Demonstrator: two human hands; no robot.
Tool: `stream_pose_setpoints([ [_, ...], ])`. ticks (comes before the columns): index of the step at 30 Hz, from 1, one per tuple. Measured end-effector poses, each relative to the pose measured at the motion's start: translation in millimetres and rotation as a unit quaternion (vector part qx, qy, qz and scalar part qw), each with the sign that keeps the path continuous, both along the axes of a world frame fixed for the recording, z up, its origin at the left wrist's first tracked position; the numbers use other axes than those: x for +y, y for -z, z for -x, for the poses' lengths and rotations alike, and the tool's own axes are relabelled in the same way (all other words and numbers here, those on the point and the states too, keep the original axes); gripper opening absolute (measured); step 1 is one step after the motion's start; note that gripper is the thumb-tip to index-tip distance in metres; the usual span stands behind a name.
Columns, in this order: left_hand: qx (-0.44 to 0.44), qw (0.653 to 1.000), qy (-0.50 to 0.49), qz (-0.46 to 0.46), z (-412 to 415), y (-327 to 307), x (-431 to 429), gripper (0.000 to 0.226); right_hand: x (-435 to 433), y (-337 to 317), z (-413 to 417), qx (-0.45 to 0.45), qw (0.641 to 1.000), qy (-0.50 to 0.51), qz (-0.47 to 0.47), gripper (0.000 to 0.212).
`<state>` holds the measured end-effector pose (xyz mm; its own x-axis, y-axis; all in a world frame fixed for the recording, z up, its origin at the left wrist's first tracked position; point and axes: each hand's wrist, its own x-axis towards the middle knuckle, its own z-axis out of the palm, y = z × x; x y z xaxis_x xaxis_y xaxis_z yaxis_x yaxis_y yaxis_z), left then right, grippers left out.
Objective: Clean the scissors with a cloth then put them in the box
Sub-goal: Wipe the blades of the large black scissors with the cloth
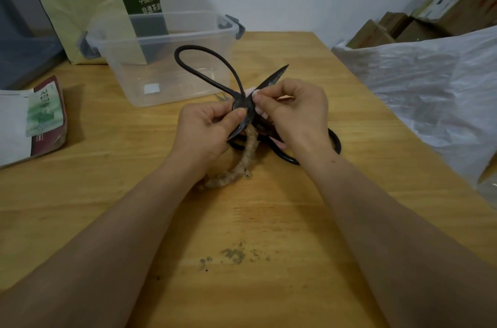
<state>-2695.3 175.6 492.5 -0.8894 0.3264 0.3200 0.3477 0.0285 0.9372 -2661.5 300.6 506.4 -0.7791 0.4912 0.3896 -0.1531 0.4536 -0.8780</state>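
Scissors [243, 104] of dark forged metal sit opened wide between a person's two hands, held just above the wooden tabletop [269, 220] and just in front of the clear plastic box [161, 59]. The left hand [204, 128] pinches the pivot with thumb and forefinger, its fingers [239, 112] closed on the metal. The right hand [295, 110] closes its fingers on a small pale cloth [252, 91] and presses it against one blade just above the pivot; little of the cloth shows. One bare looped handle rises toward the box, while a handle wrapped in tan cord curves away from the box toward the person. A second dark loop lies on the tabletop under the right wrist; whether it belongs to the same pair cannot be told.

The scissors look heavy for their size and entirely rigid, with sharp tips and edges, so the flat of the blade and the pivot seem the safest places to grip. The corded handle likely gives the surest hold for lifting into the box, which stands open with no lid on. Cleaning appears under way; boxing is not yet done.
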Motion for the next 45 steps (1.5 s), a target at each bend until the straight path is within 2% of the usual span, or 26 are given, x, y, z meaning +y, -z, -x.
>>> stream_pose_setpoints([
  [4,0.004,1.000,0.001,-0.002,0.2,-1.1,0.4,0.017,5.7,-7.5,4.4,0.026,0.998,0.039,0.047,0.022],
  [7,0.008,1.000,-0.009,0.007,-0.4,-0.8,0.6,0.017,8.7,-8.6,6.2,0.042,0.997,0.066,0.025,0.025],
  [12,-0.013,1.000,-0.003,-0.017,-4.8,-3.1,1.3,0.018,3.0,1.2,-0.7,0.006,1.000,-0.021,0.020,0.026],
  [14,-0.016,1.000,0.003,-0.021,-5.0,-3.5,1.4,0.021,2.6,1.2,2.4,0.013,0.999,-0.013,0.029,0.026],
  [20,-0.010,1.000,-0.002,-0.004,-4.8,-4.5,0.9,0.019,16.7,-8.4,14.6,0.051,0.992,0.064,0.097,0.009],
  [22,-0.021,1.000,-0.004,-0.009,-5.8,-4.6,1.8,0.020,22.0,-5.3,18.2,0.045,0.991,0.077,0.101,0.010],
  [27,-0.058,0.998,-0.011,-0.026,-7.7,-5.5,2.8,0.023,34.5,-0.8,18.5,0.036,0.975,0.086,0.204,0.008],
  [32,-0.079,0.995,-0.019,-0.052,-7.1,-5.0,3.0,0.021,19.3,-1.1,2.2,-0.025,0.974,0.010,0.226,0.021],
  [35,-0.087,0.995,-0.020,-0.045,-7.4,-5.6,2.1,0.020,5.9,-0.8,-1.8,-0.057,0.972,-0.040,0.224,0.015],
  [39,-0.094,0.995,-0.014,-0.034,-4.8,-3.5,0.2,0.017,3.0,-1.3,-3.0,-0.034,0.958,-0.062,0.277,0.011],
  [45,-0.073,0.997,0.014,-0.015,-2.9,-2.6,0.3,0.013,3.8,-4.3,3.5,-0.002,0.950,-0.027,0.312,0.009],
])
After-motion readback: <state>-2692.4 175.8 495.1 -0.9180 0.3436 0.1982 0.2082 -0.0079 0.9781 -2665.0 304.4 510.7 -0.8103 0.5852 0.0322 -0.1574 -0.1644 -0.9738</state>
